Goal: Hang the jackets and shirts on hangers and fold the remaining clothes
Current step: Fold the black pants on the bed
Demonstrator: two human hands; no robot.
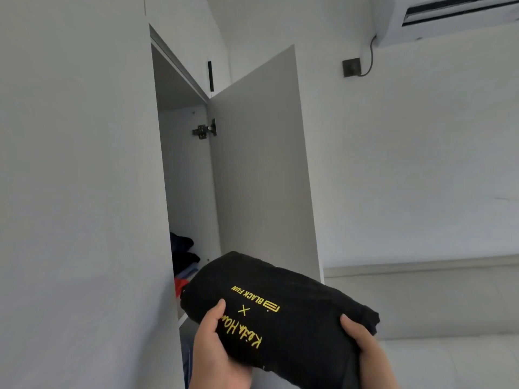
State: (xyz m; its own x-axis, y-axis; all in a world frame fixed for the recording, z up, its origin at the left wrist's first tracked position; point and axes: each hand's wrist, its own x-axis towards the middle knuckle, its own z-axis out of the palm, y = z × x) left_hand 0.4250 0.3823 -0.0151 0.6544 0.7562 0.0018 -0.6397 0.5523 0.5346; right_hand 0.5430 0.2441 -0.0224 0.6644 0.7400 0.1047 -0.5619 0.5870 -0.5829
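Note:
A folded black garment [283, 299] with yellow lettering is held in front of an open white wardrobe. My left hand [214, 349] grips its near left edge, thumb on top. My right hand [365, 346] grips its right end, thumb over the fabric. The garment's far end points at the wardrobe opening, close to a stack of folded clothes [182, 256] on a shelf inside: dark pieces on top, blue and red ones below.
The wardrobe door [261, 169] stands open to the right of the opening, hinge at its upper left. A closed white panel [78, 192] fills the left. An air conditioner [449, 15] hangs at the top right above a wall socket [351, 67].

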